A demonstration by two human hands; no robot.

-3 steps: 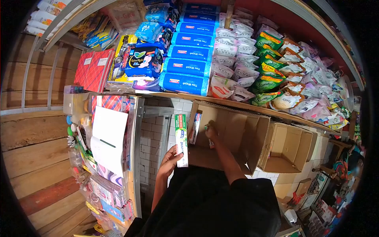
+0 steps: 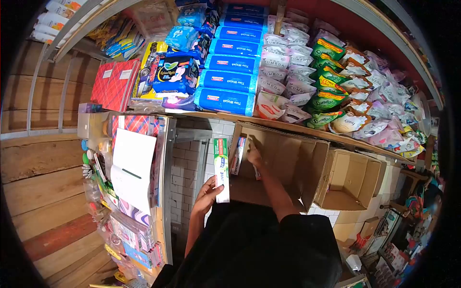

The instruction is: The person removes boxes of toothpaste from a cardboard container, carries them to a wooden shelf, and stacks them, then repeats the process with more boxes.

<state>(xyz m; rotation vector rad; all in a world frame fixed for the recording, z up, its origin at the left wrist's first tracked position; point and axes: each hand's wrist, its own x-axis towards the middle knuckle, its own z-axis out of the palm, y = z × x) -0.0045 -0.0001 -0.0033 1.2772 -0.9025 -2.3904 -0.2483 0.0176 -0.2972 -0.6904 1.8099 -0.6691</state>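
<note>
Shelf (image 2: 216, 115) across top, bearing blue tissue packs (image 2: 224, 101) and green pouches (image 2: 328, 100); counter (image 2: 165, 197) at left, with open notebook (image 2: 137, 151) and dark pen (image 2: 131, 174) on it; big carton (image 2: 300, 165) below shelf, small carton (image 2: 338, 199) at its right; left hand (image 2: 207, 196) closed round near end of toothpaste box (image 2: 221, 161), at big carton's left edge; right hand (image 2: 254, 154) inside big carton, beside blue-white box (image 2: 238, 156); cannot tell whether it grips anything; another box (image 2: 257, 174) mostly hidden by right wrist.

The slim box (image 2: 221, 168) is white and green with some red; the cartons (image 2: 300, 158) are brown, the tissue packs (image 2: 230, 65) blue, the notebooks (image 2: 117, 89) red plaid, the shirt (image 2: 259, 249) black.
</note>
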